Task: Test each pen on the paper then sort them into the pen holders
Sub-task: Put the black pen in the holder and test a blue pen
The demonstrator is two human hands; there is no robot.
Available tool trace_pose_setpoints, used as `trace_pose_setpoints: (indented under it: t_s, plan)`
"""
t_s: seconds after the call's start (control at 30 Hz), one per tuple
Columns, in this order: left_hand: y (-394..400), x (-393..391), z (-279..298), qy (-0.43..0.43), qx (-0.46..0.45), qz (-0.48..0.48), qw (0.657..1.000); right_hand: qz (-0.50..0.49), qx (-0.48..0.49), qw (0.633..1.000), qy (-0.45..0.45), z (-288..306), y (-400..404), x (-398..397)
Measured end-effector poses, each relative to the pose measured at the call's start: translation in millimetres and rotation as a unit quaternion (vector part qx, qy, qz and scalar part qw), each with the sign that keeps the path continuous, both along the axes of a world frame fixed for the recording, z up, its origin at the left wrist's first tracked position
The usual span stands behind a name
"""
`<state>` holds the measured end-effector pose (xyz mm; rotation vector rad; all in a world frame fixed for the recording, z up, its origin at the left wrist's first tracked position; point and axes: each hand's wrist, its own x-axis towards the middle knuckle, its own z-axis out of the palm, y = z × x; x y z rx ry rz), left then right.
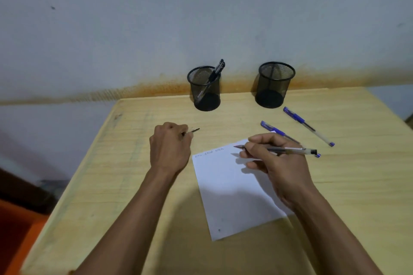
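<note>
My right hand (274,163) grips an uncapped clear pen (290,151), its tip just above the top edge of the white paper (225,190). A short line of writing runs along the paper's top. My left hand (169,147) holds a small dark pen cap (194,130) to the left of the paper. Two blue capped pens (277,131) (307,125) lie on the table behind my right hand. The left mesh holder (204,89) has black pens (218,69) standing in it. The right mesh holder (274,85) looks empty.
The light wooden table (134,185) stands against a pale wall (201,18) with a rust-coloured stain along its base. The table's left edge drops to a dark floor with an orange object (15,230).
</note>
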<state>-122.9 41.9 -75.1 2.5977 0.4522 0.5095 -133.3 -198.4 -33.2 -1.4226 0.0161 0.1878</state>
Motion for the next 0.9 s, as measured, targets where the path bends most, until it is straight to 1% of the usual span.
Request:
trace_pose_setpoints:
  t_s: [0.1, 0.27, 0.3, 0.37, 0.43, 0.5, 0.67, 0.9]
  plan:
    - [-1.4, 6.1, 3.1, 0.005, 0.024, -0.002, 1.000, -0.020, -0.007, 1.000, 0.002, 2.0, -8.1, -6.8]
    - [-3.0, 8.4, 8.9, 0.023, 0.046, -0.012, 0.999, -0.021, -0.009, 1.000, -0.010, 5.2, -17.9, -14.5]
    - [-6.4, 4.6, 13.3, 0.011, 0.036, -0.023, 0.999, -0.018, -0.004, 1.000, -0.009, 7.9, -19.2, -15.6]
    - [-19.4, -9.7, 25.2, -0.030, -0.022, -0.052, 0.998, -0.013, 0.005, 1.000, -0.017, 15.4, -20.6, -17.7]
    - [-34.9, -28.6, 36.5, -0.070, -0.102, -0.079, 0.989, -0.020, 0.001, 0.999, -0.049, 24.3, -21.2, -19.8]
    - [-48.1, -47.2, 45.2, -0.098, -0.141, -0.111, 0.979, -0.029, -0.004, 0.996, -0.088, 34.2, -21.2, -23.0]
    - [-64.2, -79.6, 56.1, -0.128, -0.157, -0.171, 0.964, -0.015, -0.045, 0.987, -0.155, 46.1, -19.7, -34.1]
    - [-72.0, -100.0, 56.9, -0.151, -0.184, -0.169, 0.956, -0.013, -0.075, 0.980, -0.183, 45.1, -20.6, -49.1]
